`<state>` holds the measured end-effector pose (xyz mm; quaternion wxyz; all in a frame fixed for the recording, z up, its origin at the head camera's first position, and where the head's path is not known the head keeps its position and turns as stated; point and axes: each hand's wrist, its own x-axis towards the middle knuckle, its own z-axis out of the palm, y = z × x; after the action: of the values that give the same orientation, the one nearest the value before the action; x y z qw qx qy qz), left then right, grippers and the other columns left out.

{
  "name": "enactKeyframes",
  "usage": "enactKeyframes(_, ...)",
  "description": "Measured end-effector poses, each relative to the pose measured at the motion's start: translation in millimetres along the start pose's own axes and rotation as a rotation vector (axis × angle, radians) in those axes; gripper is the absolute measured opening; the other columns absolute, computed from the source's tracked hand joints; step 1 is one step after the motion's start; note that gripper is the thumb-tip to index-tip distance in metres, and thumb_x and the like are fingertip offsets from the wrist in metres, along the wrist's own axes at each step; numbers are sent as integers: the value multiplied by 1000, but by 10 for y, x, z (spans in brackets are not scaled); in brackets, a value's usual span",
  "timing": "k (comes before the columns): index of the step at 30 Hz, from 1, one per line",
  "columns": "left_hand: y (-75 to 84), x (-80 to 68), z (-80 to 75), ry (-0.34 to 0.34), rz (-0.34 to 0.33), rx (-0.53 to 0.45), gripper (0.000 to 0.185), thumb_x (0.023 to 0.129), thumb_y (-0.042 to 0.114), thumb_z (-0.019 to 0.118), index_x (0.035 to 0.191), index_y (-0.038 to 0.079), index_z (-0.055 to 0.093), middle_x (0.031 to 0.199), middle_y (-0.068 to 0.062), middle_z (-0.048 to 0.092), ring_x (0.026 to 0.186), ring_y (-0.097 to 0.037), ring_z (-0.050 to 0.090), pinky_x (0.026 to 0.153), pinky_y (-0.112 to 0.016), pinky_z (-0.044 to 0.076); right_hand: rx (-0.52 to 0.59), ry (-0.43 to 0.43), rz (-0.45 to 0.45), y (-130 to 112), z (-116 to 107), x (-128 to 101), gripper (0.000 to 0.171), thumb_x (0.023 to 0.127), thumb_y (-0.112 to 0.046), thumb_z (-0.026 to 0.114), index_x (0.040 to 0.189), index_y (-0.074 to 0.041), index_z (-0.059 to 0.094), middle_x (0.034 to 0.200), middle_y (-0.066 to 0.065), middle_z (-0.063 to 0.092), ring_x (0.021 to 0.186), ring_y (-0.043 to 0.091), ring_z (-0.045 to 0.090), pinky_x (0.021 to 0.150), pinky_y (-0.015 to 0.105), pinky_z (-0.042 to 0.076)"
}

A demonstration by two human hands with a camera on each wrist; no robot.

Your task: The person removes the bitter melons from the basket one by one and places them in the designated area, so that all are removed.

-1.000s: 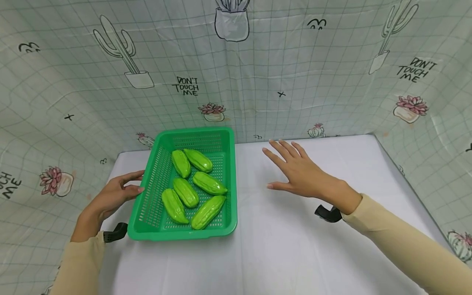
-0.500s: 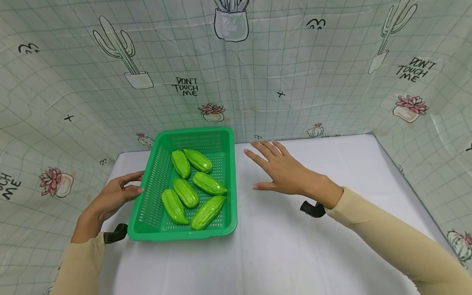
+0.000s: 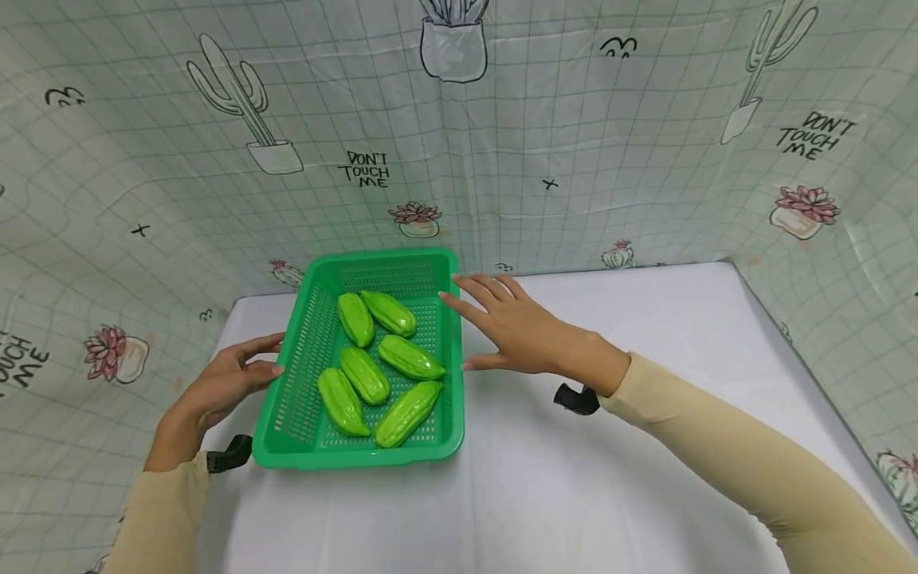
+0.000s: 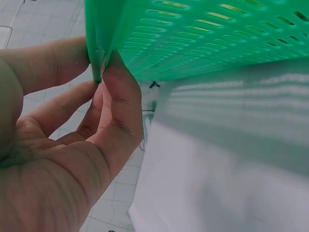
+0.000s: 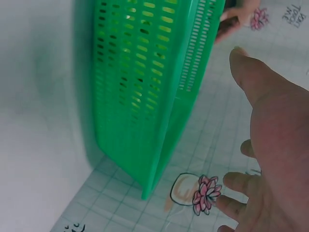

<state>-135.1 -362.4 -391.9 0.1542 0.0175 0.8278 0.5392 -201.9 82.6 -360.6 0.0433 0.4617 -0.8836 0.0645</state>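
Observation:
A green perforated plastic basket (image 3: pixel 344 460) stands on the left half of the table, with several bright green, ridged, cucumber-shaped vegetables (image 3: pixel 407 413) lying inside. At its left side, my left hand (image 3: pixel 218 387) pinches the rim between thumb and fingers. The left wrist view shows this grip from below, with curled fingers (image 4: pixel 123 104) tucked under the basket's edge (image 4: pixel 99 43). My right hand (image 3: pixel 512 327), palm down with fingers spread, holds nothing. Its fingertips overlap the right rim in the head view. In the right wrist view its thumb (image 5: pixel 251 72) is apart from the basket wall (image 5: pixel 135 87).
A white cloth covers the table (image 3: pixel 574 494). Behind and to both sides hangs a grid-patterned curtain (image 3: pixel 502 135) printed with cacti and lettering. Black wrist camera mounts (image 3: pixel 229 454) sit below each hand.
My right hand has moved left, from over the table to the basket's right rim, its fingers still spread. My left hand keeps its grip; the basket and vegetables stay put.

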Motion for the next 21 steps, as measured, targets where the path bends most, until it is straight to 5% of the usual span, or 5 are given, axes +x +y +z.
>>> enactKeyframes(21, 15, 4, -2, -3, -22, -23, 69, 108, 4, 58, 165, -9, 20, 156, -34, 32, 98, 0, 67, 90, -19, 56, -29, -124, -79, -189, 9, 461, 105, 90, -56, 81, 169, -12, 27, 174, 19, 18, 160, 41, 21, 128, 61, 20)
